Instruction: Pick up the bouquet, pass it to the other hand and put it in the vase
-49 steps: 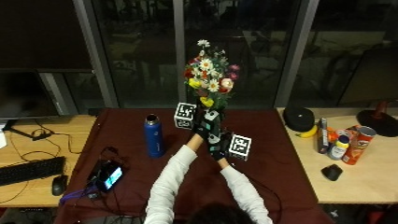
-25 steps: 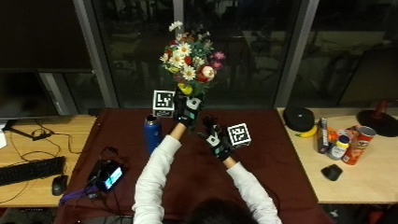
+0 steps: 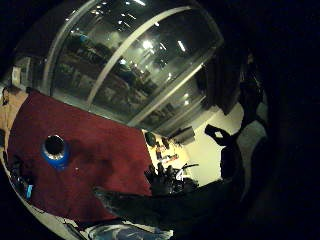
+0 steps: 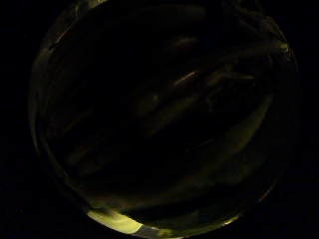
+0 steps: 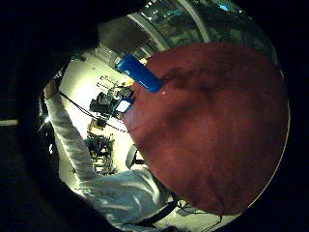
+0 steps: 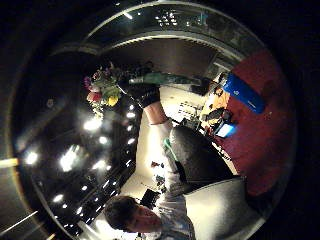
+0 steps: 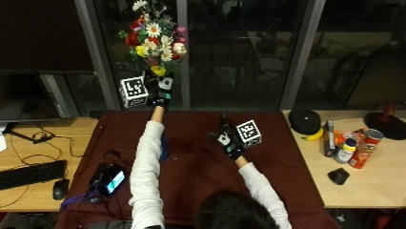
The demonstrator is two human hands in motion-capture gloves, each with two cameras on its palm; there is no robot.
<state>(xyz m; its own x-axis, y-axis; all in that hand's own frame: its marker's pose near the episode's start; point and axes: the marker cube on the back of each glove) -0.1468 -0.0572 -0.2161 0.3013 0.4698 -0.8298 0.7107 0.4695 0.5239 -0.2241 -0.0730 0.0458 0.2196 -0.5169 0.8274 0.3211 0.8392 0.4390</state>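
table: covered by a dark red cloth [image 7: 190, 167].
bouquet [image 7: 152, 38]: held high above the table's far edge, flower heads up, stems running down into the left hand.
vase [image 3: 55, 151]: blue, upright on the red cloth; in the outside view it is mostly hidden behind the left forearm.
left hand [image 7: 160, 90]: raised at arm's length, fingers wrapped round the stems just below the blooms.
right hand [image 7: 227, 139]: over the cloth, well apart from the bouquet, nothing held; fingers apparently extended, view is poor.
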